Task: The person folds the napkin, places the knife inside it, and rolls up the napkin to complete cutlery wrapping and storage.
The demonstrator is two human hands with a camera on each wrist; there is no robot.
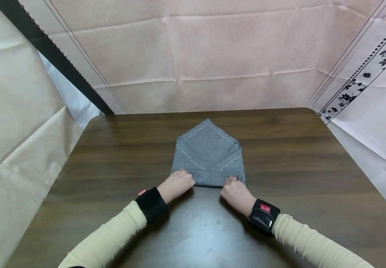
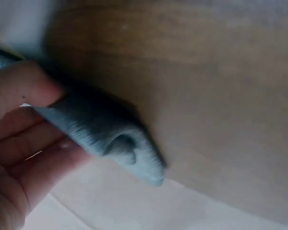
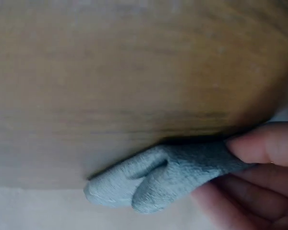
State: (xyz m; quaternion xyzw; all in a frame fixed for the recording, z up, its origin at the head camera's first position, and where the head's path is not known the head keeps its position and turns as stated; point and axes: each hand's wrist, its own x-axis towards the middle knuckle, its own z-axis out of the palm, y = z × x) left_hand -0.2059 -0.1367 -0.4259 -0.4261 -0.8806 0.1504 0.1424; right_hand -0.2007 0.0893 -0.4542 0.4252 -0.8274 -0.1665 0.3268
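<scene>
A folded grey-blue cloth (image 1: 209,149) with wavy white stitched lines lies on the table, its pointed end facing away from me. At its near left corner my left hand (image 1: 179,184) pinches the folded edge; in the left wrist view the thumb lies on one side of the cloth roll (image 2: 86,120) and the fingers on the other. My right hand (image 1: 236,193) grips the near right corner. The right wrist view shows the thumb and fingers around the rolled edge (image 3: 182,167), whose layers curl at the end.
The dark brown wooden table (image 1: 119,149) has rounded far corners. Pale patterned sheeting (image 1: 213,56) hangs beyond the far edge and along both sides. A black band (image 1: 55,56) runs down the sheeting at left, and a floral strip (image 1: 363,78) at right.
</scene>
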